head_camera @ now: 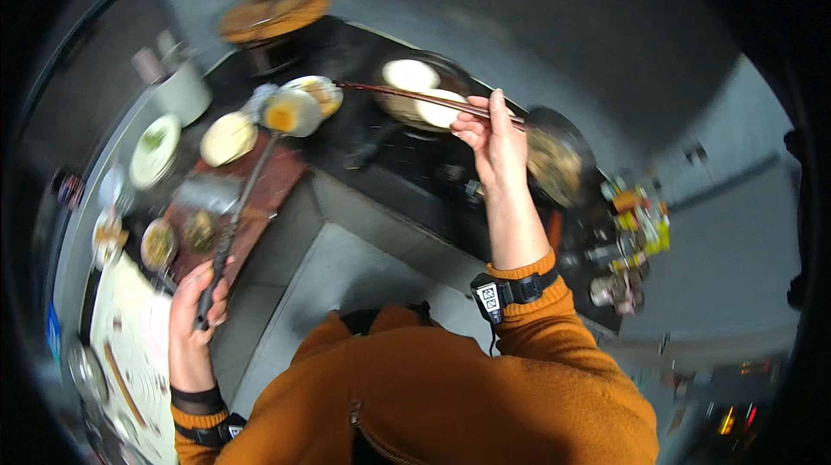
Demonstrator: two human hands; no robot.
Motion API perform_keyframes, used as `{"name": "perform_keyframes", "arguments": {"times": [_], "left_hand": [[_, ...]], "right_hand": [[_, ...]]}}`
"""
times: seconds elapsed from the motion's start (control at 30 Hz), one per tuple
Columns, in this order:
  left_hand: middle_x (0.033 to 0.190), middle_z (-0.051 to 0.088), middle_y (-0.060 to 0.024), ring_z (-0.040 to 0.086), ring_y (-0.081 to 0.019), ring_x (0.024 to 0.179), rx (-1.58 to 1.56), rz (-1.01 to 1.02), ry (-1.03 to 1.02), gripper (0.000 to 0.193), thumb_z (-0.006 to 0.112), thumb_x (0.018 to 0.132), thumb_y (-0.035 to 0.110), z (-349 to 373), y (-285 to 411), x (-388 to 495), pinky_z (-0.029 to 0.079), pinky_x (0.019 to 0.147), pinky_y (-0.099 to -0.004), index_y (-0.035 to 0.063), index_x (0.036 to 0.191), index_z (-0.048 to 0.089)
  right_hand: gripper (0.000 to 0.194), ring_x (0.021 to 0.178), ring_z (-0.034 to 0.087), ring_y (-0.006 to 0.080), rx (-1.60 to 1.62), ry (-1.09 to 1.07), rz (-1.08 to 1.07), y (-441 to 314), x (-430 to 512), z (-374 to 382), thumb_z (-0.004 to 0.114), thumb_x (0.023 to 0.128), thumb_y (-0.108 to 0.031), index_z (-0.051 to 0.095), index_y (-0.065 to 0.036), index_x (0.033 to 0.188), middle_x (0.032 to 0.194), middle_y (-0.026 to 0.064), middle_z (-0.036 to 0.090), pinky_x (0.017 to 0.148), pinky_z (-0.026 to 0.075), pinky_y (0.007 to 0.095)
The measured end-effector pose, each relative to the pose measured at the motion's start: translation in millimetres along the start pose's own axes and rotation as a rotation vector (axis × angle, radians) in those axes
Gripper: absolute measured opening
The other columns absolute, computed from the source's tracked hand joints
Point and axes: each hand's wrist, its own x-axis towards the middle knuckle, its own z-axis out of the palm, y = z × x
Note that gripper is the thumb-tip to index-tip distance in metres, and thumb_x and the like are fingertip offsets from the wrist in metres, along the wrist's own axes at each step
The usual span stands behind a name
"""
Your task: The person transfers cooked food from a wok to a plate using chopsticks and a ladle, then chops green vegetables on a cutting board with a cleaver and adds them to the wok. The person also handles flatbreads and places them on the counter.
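My left hand (202, 293) grips the dark handle of a ladle (298, 113) whose bowl holds something yellow-orange. That bowl is over the counter, overlapping the edge of a patterned plate (328, 94). In my right hand (495, 134) is a pair of reddish-brown chopsticks (402, 92), their tips reaching left near that plate. Below the chopsticks, a round pan (389, 105) holds two pale, round flatbreads (410, 75). Right of my right hand, a second pan (563, 140) contains brownish food, blurred. A stack of pale round dough sheets or flatbreads (228, 139) lies left of the ladle bowl.
A cleaver (208, 194) lies on a reddish cutting board (276, 179). Bowls of chopped food (159, 244), stacked plates (156, 150) and a white utensil holder (183, 94) line the left side. A wooden-lidded pot (274, 14) stands behind; seasoning bottles (639, 222) crowd the right.
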Motion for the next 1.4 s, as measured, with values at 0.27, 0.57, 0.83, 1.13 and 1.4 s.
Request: {"name": "perform_keyframes", "arguments": {"times": [0.27, 0.57, 0.83, 1.13, 1.4], "left_hand": [[0.063, 0.047, -0.0043, 0.040, -0.0079, 0.038, 0.045, -0.213, -0.310, 0.040, 0.049, 0.089, 0.020, 162.7, -33.1, 115.5, 0.030, 0.033, -0.0192, -0.0071, 0.119, 0.043], [0.062, 0.054, -0.0047, 0.046, -0.0074, 0.042, 0.454, -0.235, -0.503, 0.030, 0.056, 0.086, 0.019, 346.5, -127.6, 233.4, 0.037, 0.035, -0.0180, -0.0033, 0.105, 0.054], [0.063, 0.056, -0.0039, 0.050, -0.0099, 0.049, 0.990, 0.005, -0.394, 0.027, 0.054, 0.085, 0.011, 427.4, -203.3, 297.8, 0.043, 0.045, -0.0228, -0.0042, 0.107, 0.057], [0.085, 0.062, -0.0220, 0.061, -0.0345, 0.086, 1.733, 0.402, -0.233, 0.032, 0.059, 0.078, 0.016, 464.2, -239.6, 323.1, 0.046, 0.076, -0.0394, -0.0002, 0.105, 0.058], [0.080, 0.062, -0.0195, 0.061, -0.0349, 0.079, 1.881, 0.555, -0.221, 0.026, 0.058, 0.077, 0.020, 465.7, -266.2, 328.1, 0.049, 0.072, -0.0432, 0.0001, 0.094, 0.056]], "right_hand": [[0.039, 0.058, 0.062, 0.0164, -0.245, 0.599, -0.290, -84.4, -32.3, -245.8, 0.050, 0.092, -0.031, 0.060, 0.006, 0.091, 0.073, 0.0137, 0.064, 0.053, 0.051, 0.0222], [0.023, 0.057, 0.056, 0.0083, -0.650, 0.650, -0.114, -47.1, -16.1, -415.7, 0.065, 0.083, -0.019, 0.066, 0.003, 0.081, 0.068, 0.0049, 0.062, 0.055, 0.048, 0.0226], [0.023, 0.061, 0.061, 0.0121, -0.442, 0.496, -0.208, -42.1, 64.2, -470.4, 0.062, 0.086, -0.017, 0.064, 0.005, 0.088, 0.075, 0.0070, 0.064, 0.058, 0.047, 0.0215], [0.024, 0.069, 0.064, 0.0173, -0.404, 0.354, -0.088, -13.7, 102.3, -498.5, 0.058, 0.088, -0.018, 0.062, 0.006, 0.091, 0.082, 0.0115, 0.065, 0.062, 0.051, 0.0252], [0.022, 0.068, 0.065, 0.0177, -0.426, 0.414, -0.064, -40.1, 78.2, -508.5, 0.058, 0.087, -0.016, 0.062, 0.006, 0.091, 0.082, 0.0132, 0.065, 0.060, 0.052, 0.0242]]}}
